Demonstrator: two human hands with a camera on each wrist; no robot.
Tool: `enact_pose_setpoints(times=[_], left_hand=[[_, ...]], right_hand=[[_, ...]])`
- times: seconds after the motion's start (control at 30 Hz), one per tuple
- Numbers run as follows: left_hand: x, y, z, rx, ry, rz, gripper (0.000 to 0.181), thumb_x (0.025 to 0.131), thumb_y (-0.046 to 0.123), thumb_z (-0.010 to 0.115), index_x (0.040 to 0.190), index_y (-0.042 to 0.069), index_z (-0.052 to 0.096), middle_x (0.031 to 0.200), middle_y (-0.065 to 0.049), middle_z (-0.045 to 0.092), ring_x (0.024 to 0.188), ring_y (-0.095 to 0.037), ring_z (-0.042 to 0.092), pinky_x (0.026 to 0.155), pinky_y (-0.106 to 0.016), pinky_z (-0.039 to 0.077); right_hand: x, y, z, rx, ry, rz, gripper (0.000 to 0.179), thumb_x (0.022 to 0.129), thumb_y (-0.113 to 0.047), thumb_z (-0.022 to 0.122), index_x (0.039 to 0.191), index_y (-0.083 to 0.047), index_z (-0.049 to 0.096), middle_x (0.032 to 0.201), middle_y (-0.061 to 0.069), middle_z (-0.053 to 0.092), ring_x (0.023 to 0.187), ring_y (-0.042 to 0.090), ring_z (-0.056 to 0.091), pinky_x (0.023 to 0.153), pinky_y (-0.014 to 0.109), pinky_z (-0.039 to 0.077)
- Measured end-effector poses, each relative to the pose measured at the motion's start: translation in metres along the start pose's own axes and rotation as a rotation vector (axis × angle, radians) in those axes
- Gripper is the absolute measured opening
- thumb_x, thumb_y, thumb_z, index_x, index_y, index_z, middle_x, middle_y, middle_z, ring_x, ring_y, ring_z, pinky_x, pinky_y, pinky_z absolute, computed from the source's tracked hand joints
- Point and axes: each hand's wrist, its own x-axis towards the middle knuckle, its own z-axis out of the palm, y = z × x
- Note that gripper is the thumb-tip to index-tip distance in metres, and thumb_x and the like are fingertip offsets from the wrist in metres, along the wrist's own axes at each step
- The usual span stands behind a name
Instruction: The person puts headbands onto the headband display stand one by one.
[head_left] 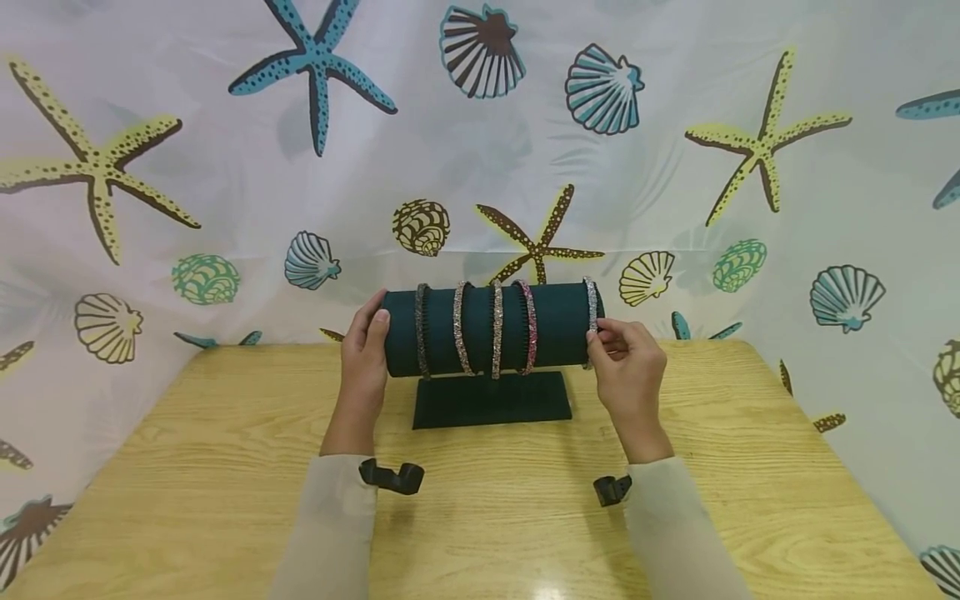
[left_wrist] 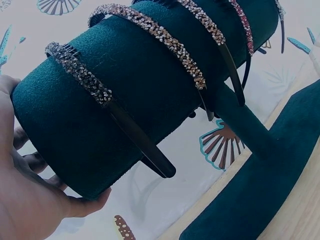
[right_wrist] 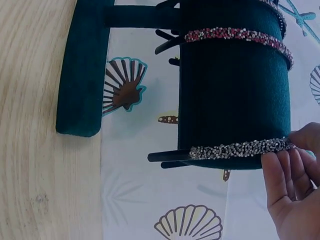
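A dark green velvet headband stand [head_left: 555, 321] with a horizontal roll carries several glittery headbands. My left hand [head_left: 364, 346] holds the roll's left end, its thumb toward the front edge and its fingers round the far side. Closest to that hand is a dark grey headband [left_wrist: 80, 72]. At the opposite end, my right hand [head_left: 633, 362] pinches a silver headband [right_wrist: 235, 150] between thumb and fingers. This headband lies across the roll near its right edge, its black tips sticking out below. Between them sit two champagne-coloured headbands and a pink one [head_left: 530, 329].
The stand's flat base [head_left: 491, 400] rests on a light wooden table [head_left: 495, 517], joined to the roll by a short post. Behind hangs a white cloth [head_left: 360, 192] printed with starfish and shells. Both wrists carry black camera mounts [head_left: 393, 477].
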Motion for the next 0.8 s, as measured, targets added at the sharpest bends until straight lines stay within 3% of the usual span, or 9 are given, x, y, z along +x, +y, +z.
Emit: enact_pose_setpoints(times=[0.8], left_hand=[[-0.0014, 0.0022, -0.0002, -0.01, -0.011, -0.009, 0.053, 0.106, 0.045, 0.042, 0.155, 0.027, 0.037, 0.164, 0.007, 0.028, 0.153, -0.017, 0.02, 0.126, -0.043, 0.017]], right_hand=[[-0.0001, 0.0001, 0.0021, 0.025, 0.017, 0.044, 0.018, 0.088, -0.005, 0.074, 0.103, 0.005, 0.073, 0.084, 0.019, 0.064, 0.072, 0.029, 0.068, 0.065, 0.002, 0.045]])
